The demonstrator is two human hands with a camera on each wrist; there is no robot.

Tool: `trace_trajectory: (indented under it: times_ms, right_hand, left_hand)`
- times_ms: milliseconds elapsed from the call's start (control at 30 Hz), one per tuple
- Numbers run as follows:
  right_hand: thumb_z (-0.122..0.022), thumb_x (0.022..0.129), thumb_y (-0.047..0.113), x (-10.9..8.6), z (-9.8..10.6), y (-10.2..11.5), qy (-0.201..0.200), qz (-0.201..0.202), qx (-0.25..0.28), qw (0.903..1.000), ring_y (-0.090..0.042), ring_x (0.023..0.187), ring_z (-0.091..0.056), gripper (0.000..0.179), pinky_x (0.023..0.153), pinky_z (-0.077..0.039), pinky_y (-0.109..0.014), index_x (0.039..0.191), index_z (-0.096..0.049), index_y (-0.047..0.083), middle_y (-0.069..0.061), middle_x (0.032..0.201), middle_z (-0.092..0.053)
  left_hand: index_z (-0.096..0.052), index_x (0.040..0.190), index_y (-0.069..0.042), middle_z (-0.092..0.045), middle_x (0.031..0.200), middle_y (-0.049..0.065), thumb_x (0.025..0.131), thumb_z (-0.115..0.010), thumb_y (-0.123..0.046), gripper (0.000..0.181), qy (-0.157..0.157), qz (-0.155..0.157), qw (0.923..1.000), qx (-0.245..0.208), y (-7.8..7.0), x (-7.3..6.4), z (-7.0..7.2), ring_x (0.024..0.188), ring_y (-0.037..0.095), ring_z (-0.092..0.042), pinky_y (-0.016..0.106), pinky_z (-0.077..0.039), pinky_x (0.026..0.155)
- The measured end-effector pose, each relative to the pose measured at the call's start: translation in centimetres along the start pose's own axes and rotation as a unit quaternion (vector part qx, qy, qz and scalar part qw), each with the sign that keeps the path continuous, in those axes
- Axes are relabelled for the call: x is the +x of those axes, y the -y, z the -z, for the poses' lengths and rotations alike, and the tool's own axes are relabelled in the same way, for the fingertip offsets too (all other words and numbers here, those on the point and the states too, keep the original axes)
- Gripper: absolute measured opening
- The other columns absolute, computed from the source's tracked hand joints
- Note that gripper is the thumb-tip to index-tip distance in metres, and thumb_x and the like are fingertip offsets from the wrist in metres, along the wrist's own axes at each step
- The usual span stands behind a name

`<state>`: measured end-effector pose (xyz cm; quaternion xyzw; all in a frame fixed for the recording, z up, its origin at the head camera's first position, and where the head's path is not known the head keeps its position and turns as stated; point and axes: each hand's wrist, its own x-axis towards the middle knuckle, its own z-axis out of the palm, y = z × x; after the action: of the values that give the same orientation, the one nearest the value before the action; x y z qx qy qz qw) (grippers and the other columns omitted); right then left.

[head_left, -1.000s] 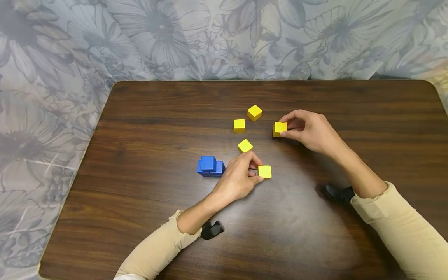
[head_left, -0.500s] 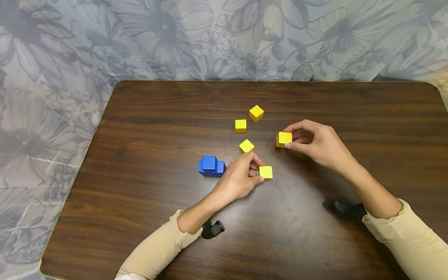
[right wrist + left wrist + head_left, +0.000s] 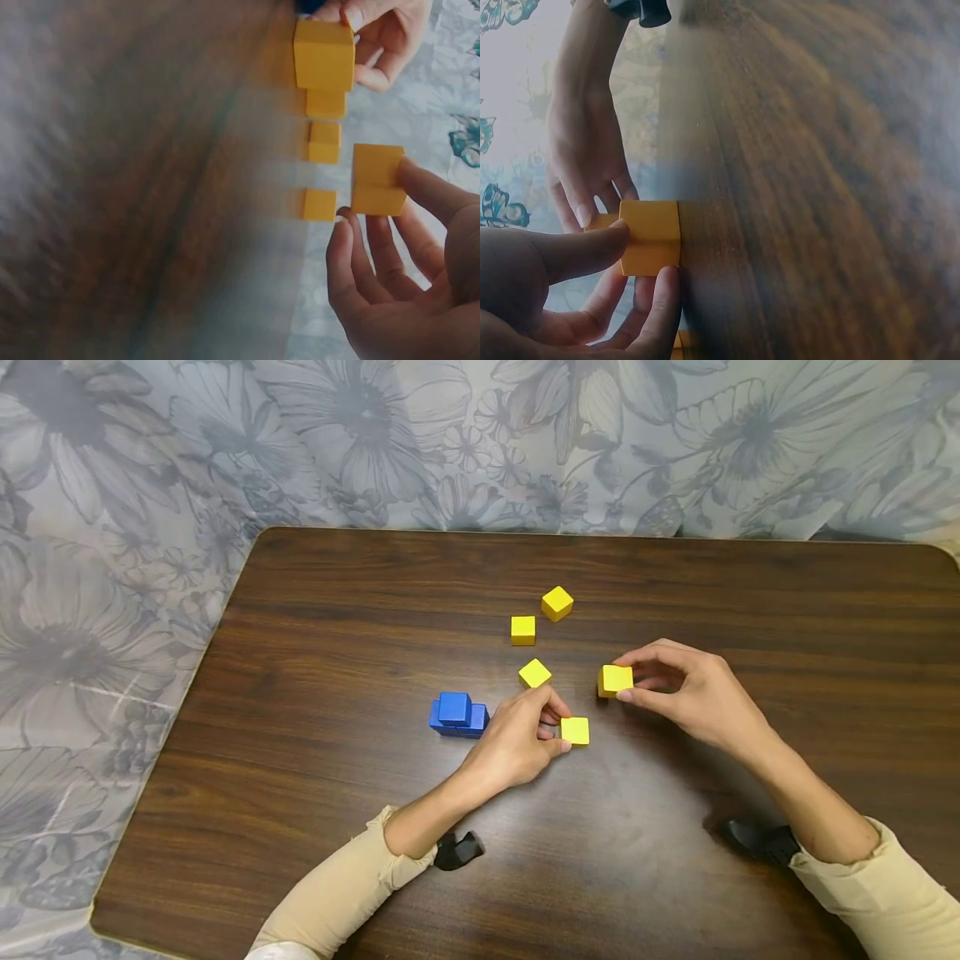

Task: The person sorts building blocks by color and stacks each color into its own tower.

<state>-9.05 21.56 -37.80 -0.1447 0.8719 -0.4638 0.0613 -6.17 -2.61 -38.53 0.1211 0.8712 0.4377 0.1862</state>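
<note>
My left hand (image 3: 513, 739) pinches a yellow cube (image 3: 575, 732) between thumb and fingers. That cube (image 3: 651, 238) stands on the tabletop in the left wrist view. Up and to the right, my right hand (image 3: 697, 697) grips another yellow cube (image 3: 616, 682). In the right wrist view this second cube (image 3: 379, 180) is held off the table, apart from the other cubes. Just beyond my left fingers lies a loose yellow cube (image 3: 535, 674), partly hidden by them. Left of the same hand are stacked blue cubes (image 3: 454, 710), one on top of a lower row that the hand partly covers.
Two further yellow cubes, one squarely set (image 3: 522, 631) and one turned cornerwise (image 3: 557, 603), lie farther back on the brown wooden table (image 3: 315, 635). A flowered cloth (image 3: 375, 443) hangs behind the table's far edge. Black straps circle both wrists.
My right hand has brought its yellow cube nearer to me, closer to the cube under my left hand. The left hand keeps its place and hold; the view shifts slightly.
</note>
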Motion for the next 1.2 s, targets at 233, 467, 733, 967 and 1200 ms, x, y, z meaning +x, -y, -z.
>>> trace_trajectory:
  times_ms: [233,467,733,967,1200]
  right_hand:
    - [-0.083,0.08,0.007,-1.1,-0.4,0.2,0.006,-0.006,0.003,1.0,-0.008,0.084,-0.069,0.033,0.072,-0.056,-0.017,0.11,-0.072,0.015,0.001,0.108,-0.067]
    - [-0.084,0.079,0.006,-1.8,-0.9,0.0,0.023,0.025,-0.008,0.9994,-0.007,0.083,-0.068,0.031,0.072,-0.056,-0.017,0.106,-0.071,0.012,-0.001,0.103,-0.068]
    - [-0.085,0.079,0.008,-1.9,-1.2,-0.1,0.037,0.026,-0.017,0.9989,-0.008,0.084,-0.068,0.029,0.073,-0.057,-0.019,0.103,-0.07,0.013,0.0,0.102,-0.069]
    - [-0.087,0.077,0.01,-2.4,-1.7,0.0,0.031,0.015,-0.03,0.9989,-0.015,0.082,-0.069,0.029,0.071,-0.056,-0.019,0.101,-0.072,0.017,0.003,0.099,-0.07]
    - [-0.087,0.076,0.008,-2.5,-2.0,0.3,0.039,-0.005,-0.024,0.999,-0.014,0.082,-0.069,0.028,0.07,-0.057,-0.019,0.1,-0.072,0.015,0.001,0.098,-0.07]
  left_hand:
    - [-0.063,0.104,-0.012,-0.063,0.101,-0.002,0.082,-0.081,-0.005,0.029,-0.003,-0.004,1.0,0.003,-0.1,-0.1,0.0,0.091,0.011,-0.062,0.016,-0.051,0.078]
    - [-0.063,0.103,-0.012,-0.062,0.101,-0.002,0.083,-0.081,-0.005,0.028,0.0,-0.003,0.9999,0.01,-0.2,-0.1,0.0,0.088,0.009,-0.061,0.016,-0.05,0.077]
    - [-0.063,0.103,-0.012,-0.062,0.101,-0.001,0.082,-0.081,-0.005,0.028,-0.002,-0.01,0.9998,0.017,-0.3,-0.1,0.0,0.09,0.011,-0.061,0.016,-0.05,0.077]
    - [-0.063,0.103,-0.012,-0.062,0.099,-0.001,0.082,-0.082,-0.005,0.029,0.001,-0.005,0.9998,0.018,-0.3,-0.1,0.1,0.09,0.011,-0.059,0.016,-0.05,0.076]
    - [-0.063,0.102,-0.012,-0.062,0.098,-0.001,0.081,-0.082,-0.005,0.029,0.0,-0.007,0.9998,0.02,-0.4,-0.1,0.1,0.089,0.011,-0.059,0.016,-0.05,0.075]
